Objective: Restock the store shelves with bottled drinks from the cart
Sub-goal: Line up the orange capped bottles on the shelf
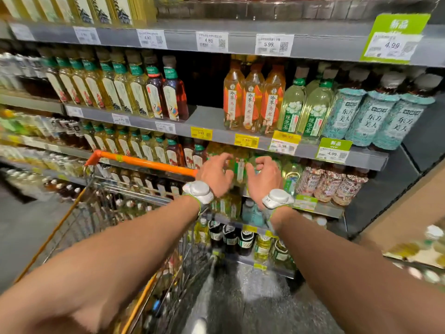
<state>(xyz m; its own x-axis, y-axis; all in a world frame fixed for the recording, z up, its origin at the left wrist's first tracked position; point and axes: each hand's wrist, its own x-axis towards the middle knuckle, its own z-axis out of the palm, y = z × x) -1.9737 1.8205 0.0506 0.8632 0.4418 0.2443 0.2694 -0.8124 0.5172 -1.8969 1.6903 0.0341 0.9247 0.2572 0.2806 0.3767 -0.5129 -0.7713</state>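
Cart [144,162] parked left. Left hand [214,173] hovers loose-fingered, gripping nothing. A green-labelled bottle [240,169] stands on the shelf [332,210] between the hands. Right hand [263,175] curls beside it, grip unclear through blur. A careless nudge could topple its packed neighbours.

A grey, speckled floor [252,297] is seen below. Grey metal shelves [240,42] are ranged in tiers and fronted by white price tags [209,41], yellow tags [201,133] and green signs [399,24]. The run is closed on the right by a dark end panel [385,201], beside which a brown surface [414,203] is seen.
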